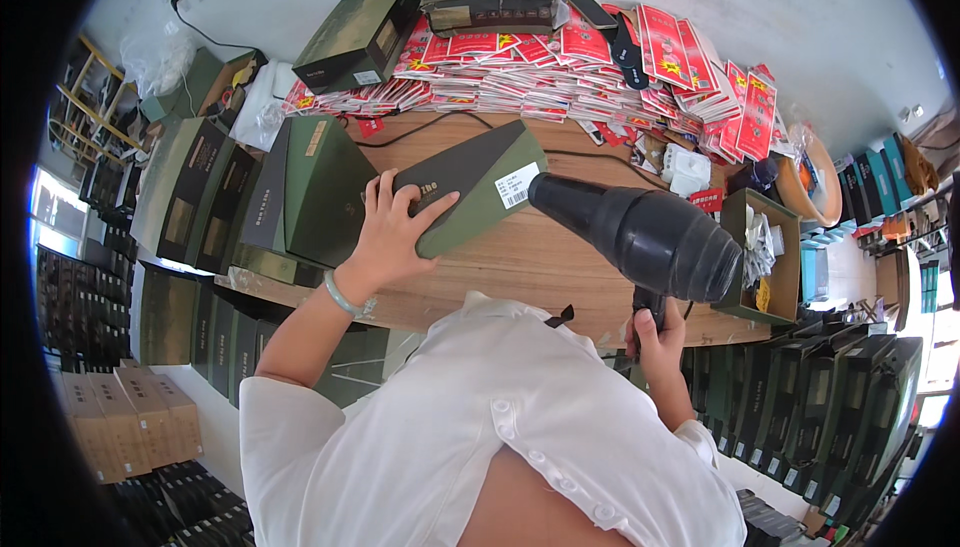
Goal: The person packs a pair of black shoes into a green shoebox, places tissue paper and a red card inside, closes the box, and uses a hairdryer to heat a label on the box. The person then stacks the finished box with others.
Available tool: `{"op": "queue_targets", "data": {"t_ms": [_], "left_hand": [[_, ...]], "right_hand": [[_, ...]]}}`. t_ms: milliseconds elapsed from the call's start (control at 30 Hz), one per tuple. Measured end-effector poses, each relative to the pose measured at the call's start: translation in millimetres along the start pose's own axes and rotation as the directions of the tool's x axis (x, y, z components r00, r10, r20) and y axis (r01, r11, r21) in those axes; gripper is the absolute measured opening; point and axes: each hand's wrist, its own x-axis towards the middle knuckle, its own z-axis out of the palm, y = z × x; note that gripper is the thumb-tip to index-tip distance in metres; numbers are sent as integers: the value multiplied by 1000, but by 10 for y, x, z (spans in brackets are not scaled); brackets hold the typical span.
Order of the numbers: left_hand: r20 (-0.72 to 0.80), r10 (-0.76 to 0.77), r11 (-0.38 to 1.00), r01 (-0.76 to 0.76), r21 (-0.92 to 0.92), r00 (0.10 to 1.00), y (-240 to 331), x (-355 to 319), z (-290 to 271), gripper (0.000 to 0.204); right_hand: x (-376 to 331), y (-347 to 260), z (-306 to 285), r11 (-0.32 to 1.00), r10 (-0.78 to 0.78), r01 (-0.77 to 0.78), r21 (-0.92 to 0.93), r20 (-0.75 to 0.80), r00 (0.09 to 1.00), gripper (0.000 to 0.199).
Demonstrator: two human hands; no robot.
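Observation:
My left hand [398,222] grips a dark green and black shoe box [470,172] that stands tilted on the wooden table, fingers over its top face and thumb on the near side. At the box's right end is a white barcode label [519,186]. My right hand [657,340] is closed round the handle of a black hair dryer [640,232]. Its nozzle points left, right up against the label end; whether they touch I cannot tell. Left of my left hand stands another green and black box [320,187].
Piles of red and white printed cards [530,82] cover the table's [520,257] back, with a phone [593,13] on top. More boxes [360,37] stand behind and left. An open box of small items [765,257] sits at right, near a tape roll [815,182]. A black cord crosses the table.

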Motion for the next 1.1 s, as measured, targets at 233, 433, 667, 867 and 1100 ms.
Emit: {"op": "queue_targets", "data": {"t_ms": [233,433,667,867,1100], "left_hand": [[-165,-67,998,67,-7,984,46,-11,296,88],[-136,-74,996,79,35,988,74,-27,352,97],[-136,-76,997,79,20,988,64,-51,363,98],[-141,-92,996,92,-4,986,55,-64,328,94],[-169,-79,997,76,-24,982,-10,-80,367,94]], "right_hand": [[72,-18,139,987,59,-59,-151,-4,998,33],[199,183,263,989,19,-24,-149,-34,999,33],[341,228,413,994,21,-28,-101,-74,997,32],[345,202,416,984,107,-112,-141,-44,993,37],[361,276,436,988,-20,8,-156,-75,997,36]]}}
